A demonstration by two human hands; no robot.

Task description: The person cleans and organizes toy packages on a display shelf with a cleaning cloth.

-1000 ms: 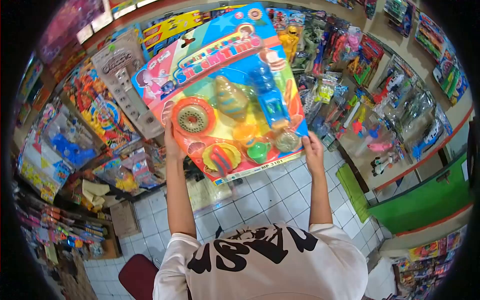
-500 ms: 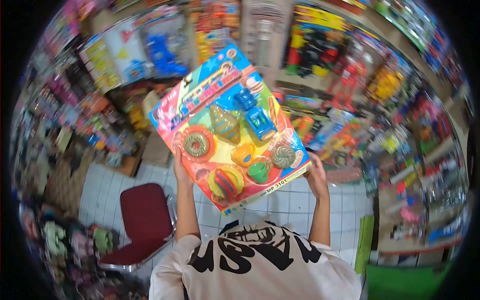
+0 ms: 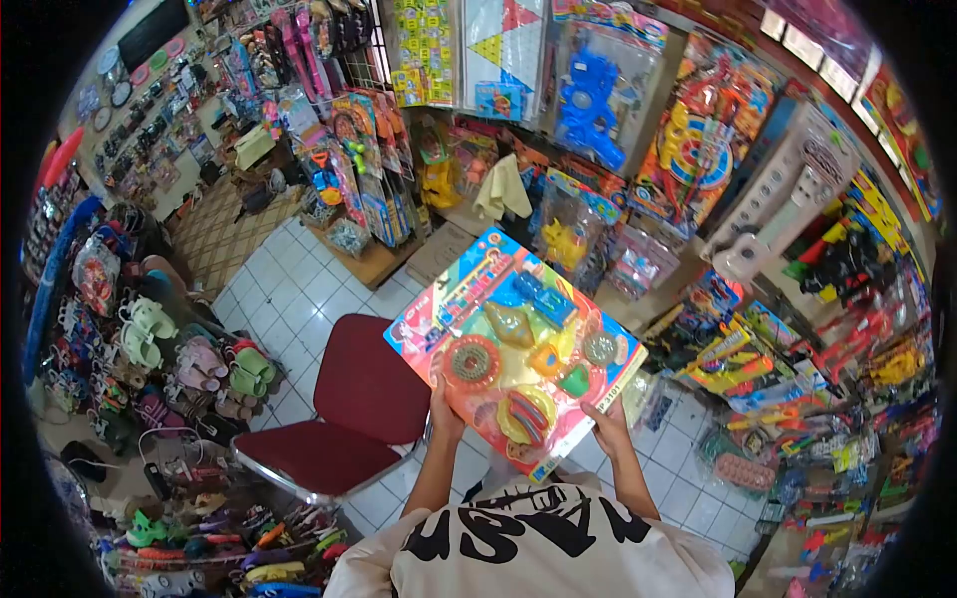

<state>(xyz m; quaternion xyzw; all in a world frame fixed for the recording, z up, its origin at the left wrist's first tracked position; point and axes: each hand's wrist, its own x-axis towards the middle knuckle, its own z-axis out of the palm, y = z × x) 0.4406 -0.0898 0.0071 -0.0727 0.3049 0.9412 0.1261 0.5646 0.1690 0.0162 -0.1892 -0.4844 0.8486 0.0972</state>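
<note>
Head camera looks down on a colourful carded blister pack of plastic toy food and cups point(image 3: 513, 344), tilted and held out before my chest. My left hand point(image 3: 445, 407) grips its lower left edge, fingers closed round the card. My right hand point(image 3: 608, 424) clamps the lower right edge. Just left of my left fingers stands a dark red padded chair point(image 3: 349, 409) on white floor tiles point(image 3: 289, 299). Beyond my fingertips hang packaged toys point(image 3: 593, 95).

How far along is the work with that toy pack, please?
Done: the toy pack is off the displays. In hand: the left hand and right hand grip its lower edge, holding it up near the chair. Left: it is not yet set down or hung anywhere.
</note>
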